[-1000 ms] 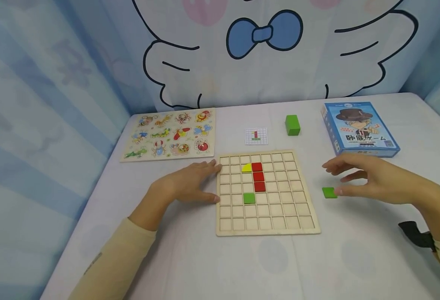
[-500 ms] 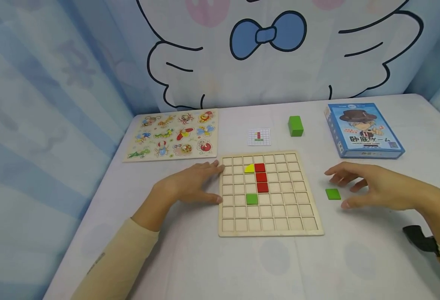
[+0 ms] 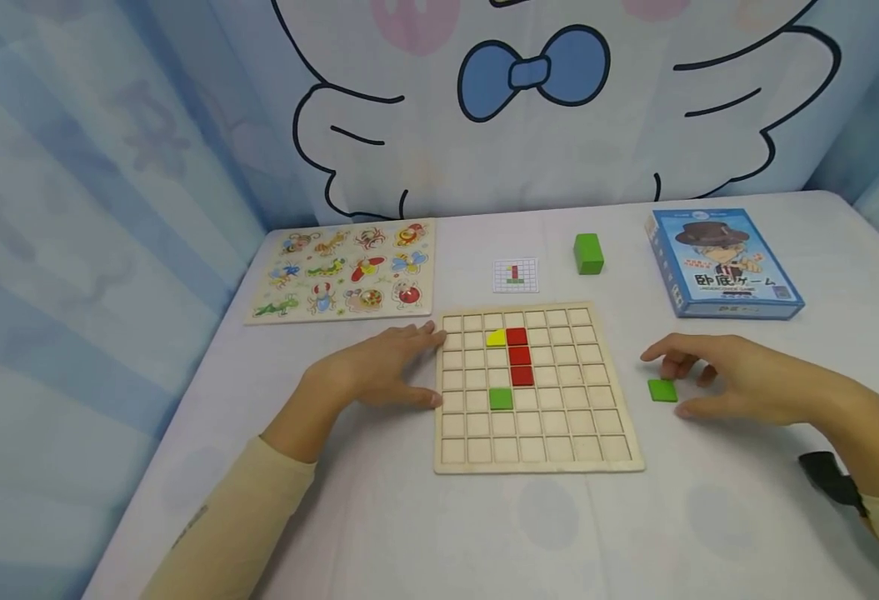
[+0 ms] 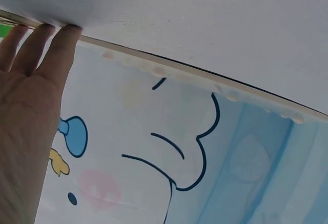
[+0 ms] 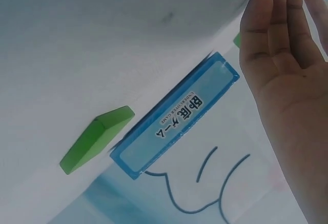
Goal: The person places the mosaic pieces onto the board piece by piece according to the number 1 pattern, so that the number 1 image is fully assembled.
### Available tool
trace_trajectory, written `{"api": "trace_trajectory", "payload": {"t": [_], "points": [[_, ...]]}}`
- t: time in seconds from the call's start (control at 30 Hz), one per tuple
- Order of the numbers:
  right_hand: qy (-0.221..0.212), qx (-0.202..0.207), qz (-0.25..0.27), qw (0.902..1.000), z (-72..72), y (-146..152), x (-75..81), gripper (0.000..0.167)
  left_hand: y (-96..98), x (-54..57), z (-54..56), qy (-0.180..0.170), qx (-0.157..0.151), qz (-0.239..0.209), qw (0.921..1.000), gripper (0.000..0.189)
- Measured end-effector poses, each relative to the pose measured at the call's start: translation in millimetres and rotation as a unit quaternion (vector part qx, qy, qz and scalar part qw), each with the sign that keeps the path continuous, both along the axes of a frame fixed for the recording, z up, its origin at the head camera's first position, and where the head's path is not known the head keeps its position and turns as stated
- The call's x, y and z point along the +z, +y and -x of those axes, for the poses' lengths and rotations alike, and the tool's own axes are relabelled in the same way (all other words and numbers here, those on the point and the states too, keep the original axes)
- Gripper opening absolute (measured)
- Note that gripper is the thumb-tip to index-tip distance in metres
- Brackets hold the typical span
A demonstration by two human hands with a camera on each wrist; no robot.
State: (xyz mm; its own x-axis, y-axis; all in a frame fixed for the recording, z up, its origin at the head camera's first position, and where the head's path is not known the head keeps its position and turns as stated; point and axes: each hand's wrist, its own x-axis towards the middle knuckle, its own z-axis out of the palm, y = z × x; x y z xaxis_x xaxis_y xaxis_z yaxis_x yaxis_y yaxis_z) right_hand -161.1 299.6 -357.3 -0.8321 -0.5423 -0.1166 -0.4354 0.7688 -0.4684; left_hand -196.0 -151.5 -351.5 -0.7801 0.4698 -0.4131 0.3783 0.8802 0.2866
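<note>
A wooden grid board [image 3: 577, 454] lies flat at the middle of the table. Set in its cells are a yellow piece [image 3: 496, 337] with a slanted corner, a column of red square tiles [image 3: 519, 356] and one green square tile [image 3: 501, 398]. My left hand [image 3: 379, 367] touches the board's left edge with its fingertips and thumb, fingers extended. Right of the board, a loose green square tile [image 3: 662, 391] lies on the cloth. My right hand [image 3: 754, 379] is just beside it, fingers bent above and thumb below, pinching nothing. In the right wrist view the fingertips are partly hidden.
Behind the board lie a small pattern card [image 3: 516, 275] and a green block [image 3: 588, 253]. A blue game box [image 3: 724, 262] stands at the back right. An insect picture puzzle board [image 3: 345, 271] lies at the back left, below the curtain.
My right hand has shifted slightly nearer to me, and its thumb no longer overlaps the loose green tile. The left hand stays against the board's edge.
</note>
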Motion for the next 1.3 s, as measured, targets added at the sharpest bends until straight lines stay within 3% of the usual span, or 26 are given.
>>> {"api": "trace_trajectory", "payload": {"t": [0.27, 0.57, 0.87, 1.3], "points": [[0.023, 0.006, -0.013, 0.9996, 2.5, -4, 0.1, 0.044, -2.4, -1.4, 1.3, 0.004, 0.001, -0.001, 1.0, 0.096], [0.021, -0.003, 0.028, 0.9994, 0.6, -6, 2.2, 0.04, -3.6, -1.9, 1.5, 0.001, 0.0, -0.003, 1.0, 0.096], [0.129, 0.051, 0.088, 0.9864, 3.3, -16, 6.7, 0.044, -2.2, -2.9, 0.9, 0.001, -0.005, -0.002, 1.0, 0.096], [0.133, 0.083, 0.111, 0.9813, 9.9, -37, 19.6, 0.042, -3.1, -2.3, 1.0, 0.003, -0.008, -0.001, 1.0, 0.097]]}}
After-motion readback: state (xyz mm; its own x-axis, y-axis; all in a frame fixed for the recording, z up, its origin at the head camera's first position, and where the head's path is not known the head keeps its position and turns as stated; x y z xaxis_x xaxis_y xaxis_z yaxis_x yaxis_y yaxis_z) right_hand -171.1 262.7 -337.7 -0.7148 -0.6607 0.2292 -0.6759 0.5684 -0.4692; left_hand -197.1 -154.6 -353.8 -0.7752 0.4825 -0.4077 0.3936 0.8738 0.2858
